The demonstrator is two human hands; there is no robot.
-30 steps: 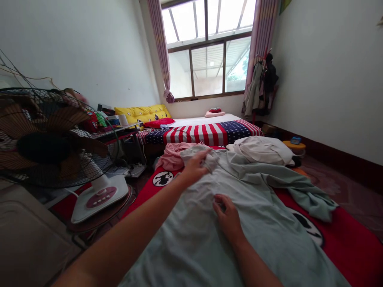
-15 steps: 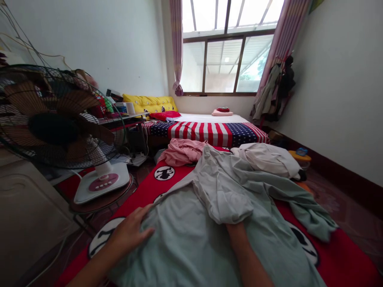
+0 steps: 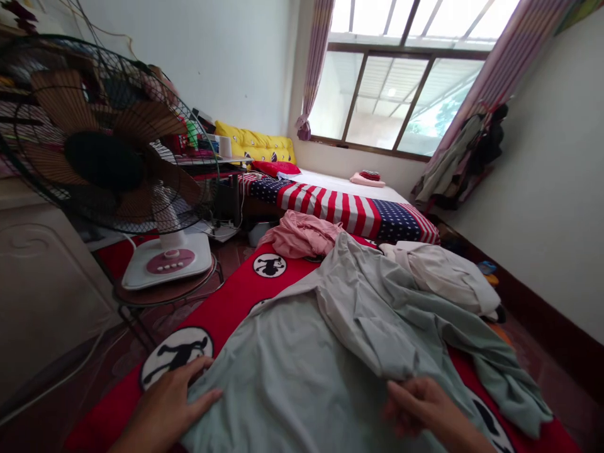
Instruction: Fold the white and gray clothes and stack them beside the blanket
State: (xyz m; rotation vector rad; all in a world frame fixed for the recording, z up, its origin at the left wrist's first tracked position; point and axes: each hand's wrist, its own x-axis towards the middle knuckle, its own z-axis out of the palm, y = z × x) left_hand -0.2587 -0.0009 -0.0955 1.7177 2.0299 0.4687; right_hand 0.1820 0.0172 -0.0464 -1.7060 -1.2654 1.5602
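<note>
Lower in view than half a second ago, both hands work at a pale grey-green garment (image 3: 283, 377) spread on a red mat (image 3: 221, 321) printed with black silhouettes in white circles. The left hand (image 3: 165, 406) lies open and flat on the garment's edge. The right hand (image 3: 419, 406) curls at a folded-over flap (image 3: 363, 314), though whether it grips, I cannot tell. A crumpled pink garment (image 3: 302, 234) and a white one (image 3: 443, 277) lie beyond, before a bed with a stars-and-stripes cover (image 3: 340, 211).
</note>
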